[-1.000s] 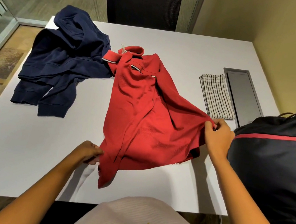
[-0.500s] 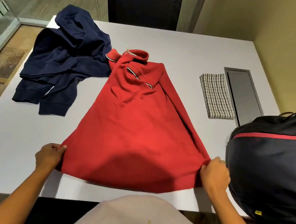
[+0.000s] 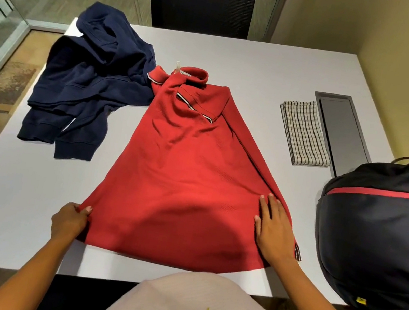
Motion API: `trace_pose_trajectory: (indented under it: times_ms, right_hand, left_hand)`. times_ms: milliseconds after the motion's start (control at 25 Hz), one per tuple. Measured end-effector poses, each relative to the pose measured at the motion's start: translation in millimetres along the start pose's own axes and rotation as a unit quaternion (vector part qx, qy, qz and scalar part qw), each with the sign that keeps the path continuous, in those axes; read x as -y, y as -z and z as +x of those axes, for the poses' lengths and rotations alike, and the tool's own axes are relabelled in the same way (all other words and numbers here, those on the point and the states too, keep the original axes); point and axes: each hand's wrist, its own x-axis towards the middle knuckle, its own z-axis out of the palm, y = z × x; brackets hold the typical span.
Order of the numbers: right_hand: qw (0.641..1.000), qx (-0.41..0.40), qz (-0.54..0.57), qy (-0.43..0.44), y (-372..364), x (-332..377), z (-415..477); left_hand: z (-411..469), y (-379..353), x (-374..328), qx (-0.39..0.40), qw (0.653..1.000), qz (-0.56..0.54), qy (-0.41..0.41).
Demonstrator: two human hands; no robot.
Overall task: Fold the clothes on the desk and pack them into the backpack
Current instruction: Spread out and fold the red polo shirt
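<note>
Red polo shirt point(image 3: 181, 178) lay spread on the pale grey worktop point(image 3: 265, 65), collar at the far end, hem toward the person at the near edge. Fabric was mostly flat through the body, with soft creases below the collar. Collar and placket carried thin white and dark trim. One sleeve was folded across the chest. A small pale tag stuck up behind the collar; no writing readable on it. A dark striped tab showed at the hem's right corner.

Left hand point(image 3: 68, 219) sat at the hem's left corner, fingers point(image 3: 82, 209) closed, pinching the red cloth. Right hand point(image 3: 275, 230) lay flat on the shirt near its right edge, fingers point(image 3: 272, 203) extended and spread, palm down, gripping nothing.

Navy hoodie point(image 3: 87, 93) lay crumpled at the far left of the worktop, cuffs toward the near side, its edge touching the shirt's collar area. Folded checked cloth point(image 3: 304, 133) lay right of the shirt, well apart from it, just beside a dark grey recessed panel point(image 3: 341, 128) set in the worktop.

Black backpack point(image 3: 382, 242) with a red stripe sat at the right edge of the worktop, near the shirt's right corner. A small yellow badge on its lower side was too small to read.
</note>
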Motion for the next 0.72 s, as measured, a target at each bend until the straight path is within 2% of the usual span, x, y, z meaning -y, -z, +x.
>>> trace_pose_trajectory:
  times_ms: [120,280,440,720]
  right_hand:
    - [0.996,-0.039,0.056,-0.056,10.9,6.0,12.7]
    - [0.994,-0.064,0.084,0.004,26.2,28.5,56.2]
    - [0.991,-0.06,0.102,0.055,37.6,60.3,118.0]
    - [0.984,-0.047,0.124,0.117,45.2,95.5,248.2]
  left_hand:
    - [-7.8,-4.8,-10.3,-0.05,0.998,-0.031,-0.021]
    - [-11.6,-17.1,-49.3,-0.106,0.987,-0.019,-0.122]
    - [12.1,-29.3,-101.1,-0.077,0.982,-0.016,-0.171]
    - [61.5,-34.7,-216.1,-0.053,0.954,-0.106,-0.275]
